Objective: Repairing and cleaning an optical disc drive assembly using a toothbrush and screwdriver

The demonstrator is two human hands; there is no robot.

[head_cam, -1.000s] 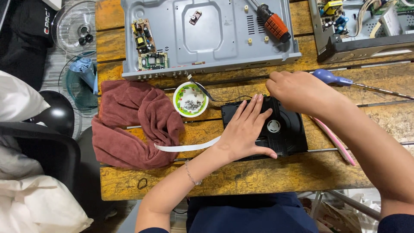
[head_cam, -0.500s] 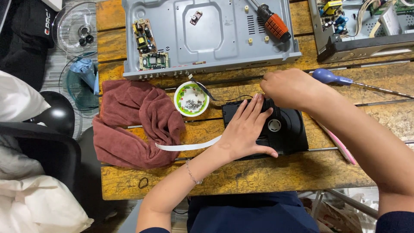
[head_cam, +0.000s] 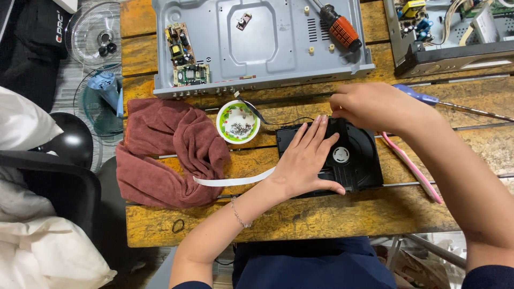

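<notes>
A black disc drive unit (head_cam: 360, 160) lies on the wooden table (head_cam: 300, 219) in front of me. My left hand (head_cam: 308, 158) rests flat on its left half, fingers spread, pressing it down. My right hand (head_cam: 375, 107) curls over the drive's far edge, fingers bent on it; what the fingertips grip is hidden. A white flat ribbon cable (head_cam: 230, 181) runs from under my left wrist toward a maroon towel (head_cam: 166, 152).
A small green-rimmed bowl of screws (head_cam: 238, 122) sits beside the towel. Behind it lies an open grey metal chassis (head_cam: 257, 45) with circuit boards and an orange-handled screwdriver (head_cam: 338, 24). A blue-handled screwdriver (head_cam: 417, 96) and a pink tool (head_cam: 412, 167) lie right of the drive.
My right hand has shifted slightly along the drive's far edge. My left hand stays flat on the drive, which has barely moved.
</notes>
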